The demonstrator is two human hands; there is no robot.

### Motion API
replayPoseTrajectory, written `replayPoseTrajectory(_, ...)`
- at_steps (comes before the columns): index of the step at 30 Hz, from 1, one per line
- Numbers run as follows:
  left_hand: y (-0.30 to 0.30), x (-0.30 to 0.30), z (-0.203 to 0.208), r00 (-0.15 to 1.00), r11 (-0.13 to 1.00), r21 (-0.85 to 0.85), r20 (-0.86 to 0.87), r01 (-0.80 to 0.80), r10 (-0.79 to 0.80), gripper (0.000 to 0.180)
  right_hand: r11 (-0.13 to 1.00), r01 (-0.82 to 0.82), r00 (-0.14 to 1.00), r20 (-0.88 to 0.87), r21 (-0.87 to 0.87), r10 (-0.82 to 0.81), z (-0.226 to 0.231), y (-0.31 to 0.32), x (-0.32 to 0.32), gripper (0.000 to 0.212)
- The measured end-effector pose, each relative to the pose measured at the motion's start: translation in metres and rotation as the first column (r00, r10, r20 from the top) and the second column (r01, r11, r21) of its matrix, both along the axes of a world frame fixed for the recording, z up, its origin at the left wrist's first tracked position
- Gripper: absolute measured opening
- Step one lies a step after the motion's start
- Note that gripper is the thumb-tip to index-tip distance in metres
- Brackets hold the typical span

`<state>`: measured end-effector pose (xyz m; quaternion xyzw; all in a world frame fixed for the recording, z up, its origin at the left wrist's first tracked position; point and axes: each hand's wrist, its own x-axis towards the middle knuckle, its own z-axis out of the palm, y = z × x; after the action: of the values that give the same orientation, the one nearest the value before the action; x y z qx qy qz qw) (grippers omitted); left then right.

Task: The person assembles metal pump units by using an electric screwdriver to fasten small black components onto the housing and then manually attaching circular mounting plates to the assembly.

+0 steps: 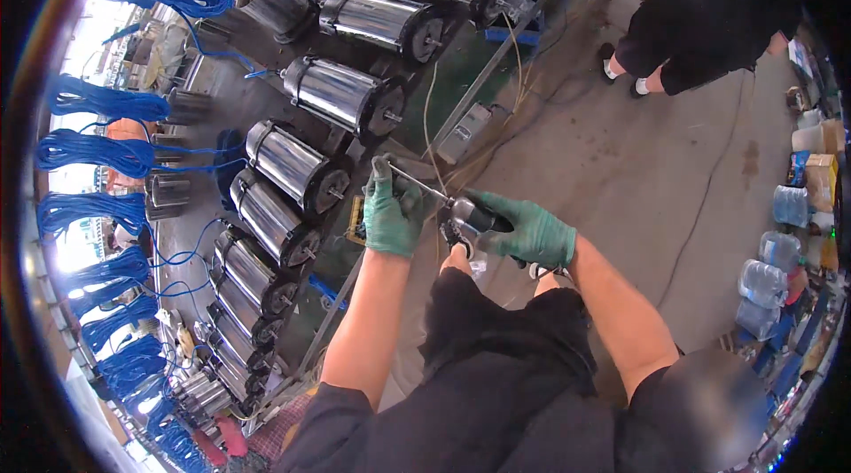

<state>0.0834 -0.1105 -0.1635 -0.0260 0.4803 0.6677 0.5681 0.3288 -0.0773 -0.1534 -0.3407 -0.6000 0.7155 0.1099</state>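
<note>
Both my hands wear green work gloves. In my right hand (530, 232) is a dark, rounded power screwdriver (472, 218), its long thin bit (418, 182) pointing up and left. My left hand (393, 211) has its fingers closed at the tip of that bit; whether a small part is pinched there I cannot make out. Just beyond the left hand lies a shiny cylindrical motor (297, 164) with a dark end cap and a shaft facing me. Another such motor (346, 93) lies farther up the row, and both are apart from my hands.
Several more steel motors, such as one nearer (270, 216), line a rack on the left. Blue cable coils (97, 152) hang beyond them. A grey box (470, 132) and hoses lie on the floor. Another person (700, 21) stands at upper right; plastic jugs (764, 282) line the right side.
</note>
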Motion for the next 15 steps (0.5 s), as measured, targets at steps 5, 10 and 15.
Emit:
replayPoseTrajectory(5, 0.012, 0.016, 0.004, 0.998, 0.998, -0.048, -0.051, 0.034, -0.037, 0.039, 0.976, -0.035, 0.996, 0.076, -0.215, 0.052, 0.021, 0.025, 0.013, 0.076)
replayPoseTrajectory(10, 0.042, 0.033, 0.012, 0.982, 0.986, -0.141, -0.152, 0.094, -0.116, 0.032, 0.995, 0.077, 0.995, -0.052, -0.061, -0.080, -0.015, 0.041, 0.004, 0.079)
replayPoseTrajectory(15, 0.069, -0.012, -0.020, 0.897, 0.943, -0.279, -0.346, 0.181, -0.275, 0.019, 0.998, 0.060, 0.998, 0.010, -0.020, -0.059, -0.038, 0.066, -0.021, 0.074)
